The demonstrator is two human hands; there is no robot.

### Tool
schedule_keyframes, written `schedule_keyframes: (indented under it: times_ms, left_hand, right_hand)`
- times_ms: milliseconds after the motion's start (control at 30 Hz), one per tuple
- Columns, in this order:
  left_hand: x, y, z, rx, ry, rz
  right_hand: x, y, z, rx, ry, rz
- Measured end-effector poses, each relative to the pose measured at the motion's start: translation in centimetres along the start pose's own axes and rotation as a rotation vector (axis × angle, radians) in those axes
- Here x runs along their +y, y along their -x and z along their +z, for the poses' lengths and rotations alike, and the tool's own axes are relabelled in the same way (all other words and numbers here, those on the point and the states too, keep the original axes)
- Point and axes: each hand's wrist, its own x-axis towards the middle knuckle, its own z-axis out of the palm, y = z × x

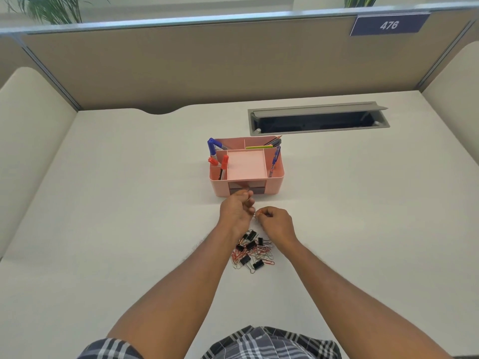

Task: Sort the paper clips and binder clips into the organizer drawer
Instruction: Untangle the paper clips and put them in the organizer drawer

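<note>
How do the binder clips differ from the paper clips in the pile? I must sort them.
The binder clips are black and blocky; the paper clips are thin wire loops in red and pale colours. The binder clips sit as separate chunks, the paper clips as a tangle. Both lie mixed on the desk.

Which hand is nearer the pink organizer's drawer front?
Left. The left hand is raised just before the drawer front; the right hand sits further back, above the clip pile.
</note>
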Motion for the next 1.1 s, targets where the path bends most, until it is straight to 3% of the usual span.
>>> schedule_keyframes:
  times_ms: [233,600,733,900,1000,1100]
  left_hand:
    - [-0.4,0.4,0.6,-0.074,0.232,-0.050]
    - [-1.4,1.6,-1.1,-0.091,0.160,-0.053]
    - [-1.6,2.2,-1.6,-0.080,0.131,-0.066]
    - [-1.8,2.5,-2.0,-0.072,0.106,-0.071]
    - [-1.8,2.6,-2.1,-0.074,0.064,-0.065]
    - [-1.8,2.7,-2.3,-0.064,0.023,-0.060]
  right_hand:
    - [0.0,0.2,-0.1,-0.005,0.024,-0.016]
    - [0.3,0.8,-0.5,0.001,-0.038,0.020]
    - [-0.2,1.4,-1.4,0.118,-0.095,0.031]
    - [-2.9,2.4,-2.9,0.364,-0.152,-0.224]
    - [-5.2,1.8,-3.2,0.275,-0.056,-0.417]
    - [-6.9,0.7,-2.7,0.140,0.147,-0.492]
